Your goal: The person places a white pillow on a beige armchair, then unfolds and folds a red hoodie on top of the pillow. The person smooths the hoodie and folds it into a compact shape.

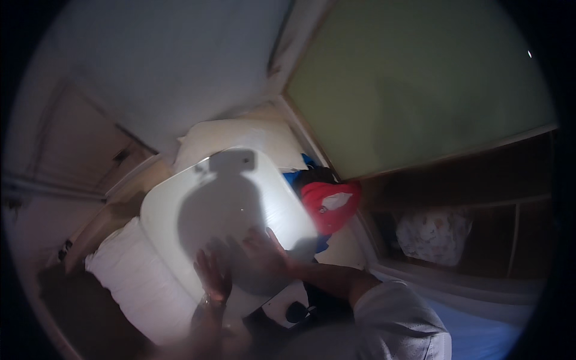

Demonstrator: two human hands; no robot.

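A white panel with rounded corners [166,211], possibly a small tabletop, lies before me, with a dark shadow across its middle. My left hand [213,274] is at its near left part, the fingers stretched out and the palm turned down. A band that looks like a watch or bracelet circles the left wrist. To its right, my right hand [267,249] is spread over the near middle of the panel, partly in shadow. Neither hand holds anything. Whether the palms press on the surface or hover just above it, I cannot tell.
A pale pillow [238,135] lies beyond the panel, a white pillow [135,279] to its left. Red cloth [330,209] with a white patch is bunched at the right. Past it are a green panel [427,90] and a shelf compartment holding a patterned white bundle [434,236].
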